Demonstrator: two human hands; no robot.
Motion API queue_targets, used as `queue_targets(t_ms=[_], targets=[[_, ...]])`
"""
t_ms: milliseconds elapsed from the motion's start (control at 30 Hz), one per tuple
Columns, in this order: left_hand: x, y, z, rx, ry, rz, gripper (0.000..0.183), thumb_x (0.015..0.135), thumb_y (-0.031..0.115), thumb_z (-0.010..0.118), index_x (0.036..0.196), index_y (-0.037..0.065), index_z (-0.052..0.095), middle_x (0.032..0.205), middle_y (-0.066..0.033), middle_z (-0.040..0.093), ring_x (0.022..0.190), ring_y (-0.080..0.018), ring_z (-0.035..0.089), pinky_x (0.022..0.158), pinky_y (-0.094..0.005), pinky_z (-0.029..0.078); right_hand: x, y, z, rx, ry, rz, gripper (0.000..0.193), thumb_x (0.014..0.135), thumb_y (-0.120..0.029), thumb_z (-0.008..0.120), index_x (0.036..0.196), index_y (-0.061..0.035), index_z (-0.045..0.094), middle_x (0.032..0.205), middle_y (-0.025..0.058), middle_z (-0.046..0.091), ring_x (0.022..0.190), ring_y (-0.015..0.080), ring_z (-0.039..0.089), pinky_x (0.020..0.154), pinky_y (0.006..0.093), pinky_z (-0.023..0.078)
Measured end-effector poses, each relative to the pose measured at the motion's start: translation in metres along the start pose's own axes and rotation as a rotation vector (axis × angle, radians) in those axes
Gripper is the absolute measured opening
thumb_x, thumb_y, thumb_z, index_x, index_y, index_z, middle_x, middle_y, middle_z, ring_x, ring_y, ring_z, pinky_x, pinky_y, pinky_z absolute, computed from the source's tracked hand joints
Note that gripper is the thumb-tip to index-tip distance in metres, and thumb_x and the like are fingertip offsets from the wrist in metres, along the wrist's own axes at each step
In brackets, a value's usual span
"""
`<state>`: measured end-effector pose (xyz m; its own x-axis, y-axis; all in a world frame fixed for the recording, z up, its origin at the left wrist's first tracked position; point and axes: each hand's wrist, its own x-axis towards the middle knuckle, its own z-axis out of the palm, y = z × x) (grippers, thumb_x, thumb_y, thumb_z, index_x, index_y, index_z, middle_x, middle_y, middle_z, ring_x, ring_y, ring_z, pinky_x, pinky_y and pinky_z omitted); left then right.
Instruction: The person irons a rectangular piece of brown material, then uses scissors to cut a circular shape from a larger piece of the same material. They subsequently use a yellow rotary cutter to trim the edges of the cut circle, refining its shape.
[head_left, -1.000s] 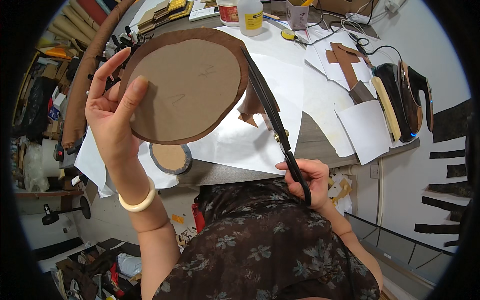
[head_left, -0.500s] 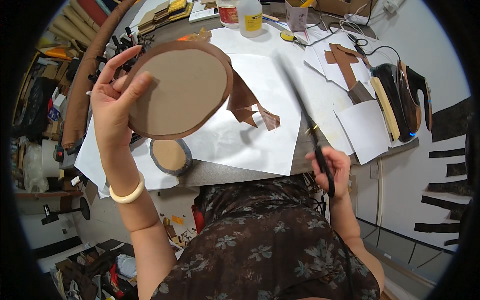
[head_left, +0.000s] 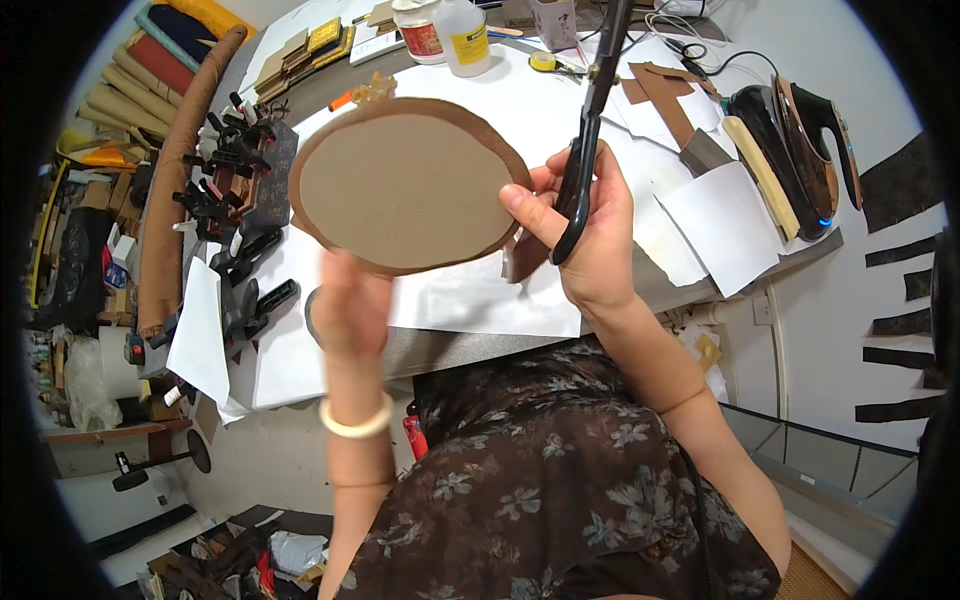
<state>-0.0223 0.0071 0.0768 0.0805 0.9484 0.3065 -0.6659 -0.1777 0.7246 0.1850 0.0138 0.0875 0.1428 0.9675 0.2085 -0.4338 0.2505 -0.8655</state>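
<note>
- Head view: the right hand (head_left: 592, 220) is pinching the brown disc (head_left: 405, 190) above the table (head_left: 435, 352), plus scissors (head_left: 598, 95).
- The left hand (head_left: 355, 305) is blurring; I can't tell its grip.
- A scrap (head_left: 524, 258) is hanging; snipping looks mostly done, maybe some left.

left hand (head_left: 355, 305): blurred | scissors (head_left: 590, 105): tips cut off, top edge | dark rounded piece (head_left: 312, 312): mostly hidden

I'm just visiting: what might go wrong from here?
The right hand pinches the brown oval piece while holding scissors, which might slip or nick it. The left hand is blurred; if it isn't supporting the piece, that could tilt or drop. The iron shows a blue light; if hot, it might scorch nearby paper.
</note>
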Motion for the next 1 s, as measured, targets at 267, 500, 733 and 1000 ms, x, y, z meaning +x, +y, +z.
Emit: queue_targets(t_ms=[267,500,733,1000], targets=[[0.007,-0.011,0.036,0.073,0.363,-0.01,0.027,0.095,0.013,0.057,0.115,-0.005,0.056,0.111,-0.0148,0.065,0.093,-0.0261,0.069,0.084,-0.0385,0.059,-0.025,-0.011,-0.04,-0.374,-0.059,-0.035,0.032,0.086,-0.001,0.066,0.117,0.0059,0.058,0.086,-0.0037,0.053,0.072,0.0002,0.046,0.063,0.0135,0.035],[0.016,0.003,0.03,0.036,0.387,0.068,0.032,0.096,0.014,0.056,0.123,-0.003,0.051,0.113,-0.016,0.064,0.094,-0.03,0.069,0.086,-0.0407,0.059,-0.097,-0.005,-0.094,-0.139,-0.463,0.3,0.042,0.079,-0.014,0.074,0.114,0.0073,0.064,0.077,-0.0032,0.055,0.066,0.0037,0.05,0.057,0.0197,0.039],[0.017,-0.008,0.041,-0.003,0.371,0.071,0.036,0.097,0.016,0.055,0.126,-0.004,0.046,0.117,-0.017,0.061,0.095,-0.0297,0.069,0.088,-0.0424,0.058,-0.099,0.006,-0.085,0.008,-0.458,0.483,0.045,0.079,-0.011,0.073,0.117,0.0094,0.06,0.079,-0.0036,0.054,0.068,0.0017,0.048,0.06,0.0188,0.038],[0.004,-0.032,0.056,-0.053,0.412,0.086,0.033,0.099,0.017,0.052,0.125,-0.002,0.046,0.116,-0.0159,0.061,0.097,-0.0283,0.068,0.091,-0.0437,0.056,-0.092,0.007,-0.064,0.095,-0.364,0.465,0.044,0.084,-0.01,0.071,0.119,0.0123,0.056,0.075,-0.0062,0.048,0.064,0.0005,0.043,0.056,0.018,0.035]])
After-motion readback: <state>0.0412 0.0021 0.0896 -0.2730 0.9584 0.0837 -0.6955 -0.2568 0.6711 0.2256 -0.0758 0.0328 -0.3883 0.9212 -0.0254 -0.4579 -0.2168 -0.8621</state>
